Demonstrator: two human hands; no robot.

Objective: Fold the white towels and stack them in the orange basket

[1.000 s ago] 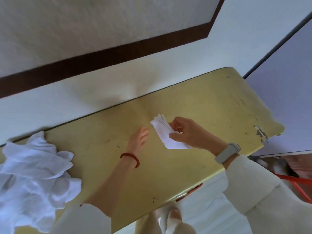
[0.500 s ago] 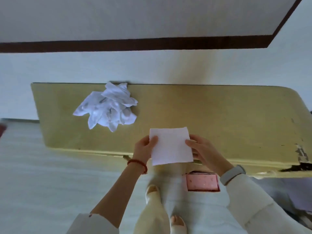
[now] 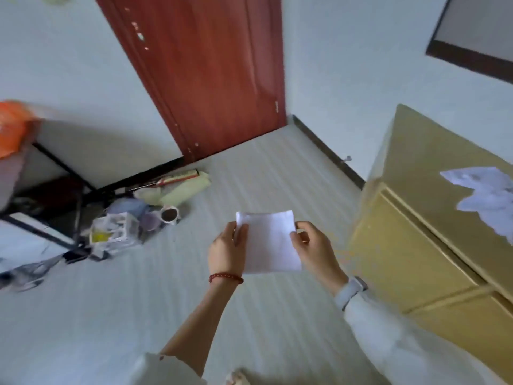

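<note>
A folded white towel, a flat square, hangs in the air over the floor. My left hand grips its left edge and my right hand pinches its right edge. A heap of unfolded white towels lies on the yellow cabinet at the right. A blurred orange shape, maybe the orange basket, shows at the far left edge on a raised surface.
A red-brown door stands ahead. On the floor at the left lie a black metal frame, a white box, cups and rolled items. Pale floor stretches between me and the door.
I have turned left, away from the yellow cabinet, which now sits at the right. Both hands carried the folded towel off the cabinet top and hold it over the floor.
</note>
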